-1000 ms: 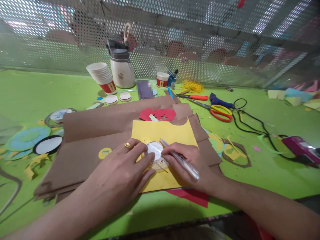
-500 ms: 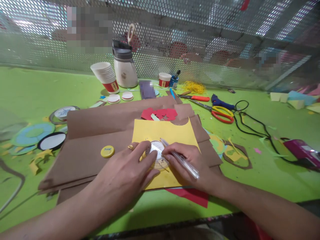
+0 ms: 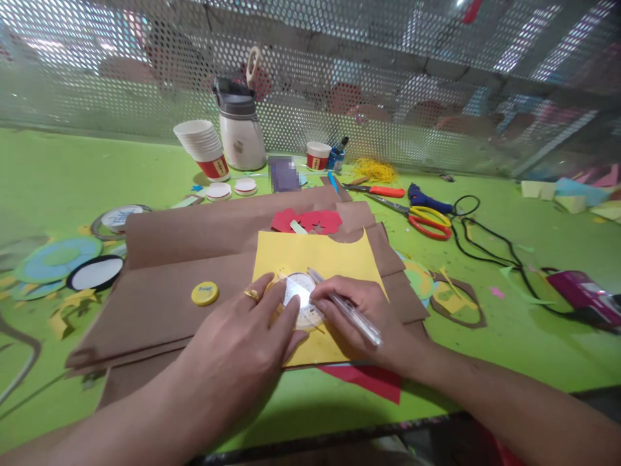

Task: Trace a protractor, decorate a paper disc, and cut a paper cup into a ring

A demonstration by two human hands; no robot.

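Fingers of the right hand [image 3: 371, 307] are pinched narrow around a clear-barrelled pen [image 3: 359, 323], and from my end I see its tip angled far and left, at the far right side of a clear round template [image 3: 304, 296]; whether the tip touches the surface below I cannot tell. That template lies flat between the two hands, just left of the pinching fingers and partly under the fingertips of the left hand [image 3: 237, 336]. On that side I have the fingers loosely spread, resting over the template's left and near part, closed around nothing that I can make out. A gold ring [image 3: 251, 294] sits on one of them.

Under the template I see a yellow sheet [image 3: 301, 249], its far edge cut in a curve toward the right. It rests on stacked brown paper [image 3: 160, 310], with a red sheet [image 3: 366, 380] showing on the near side and red cutouts [image 3: 315, 221] just past its far edge. A yellow disc [image 3: 204, 293] lies left of the left hand.

Farther out on the green table [image 3: 528, 356], I find yellow-and-orange-handled scissors [image 3: 429, 215] to the far right and stacked paper cups [image 3: 200, 147] beside a white jug [image 3: 241, 133] to the far left.
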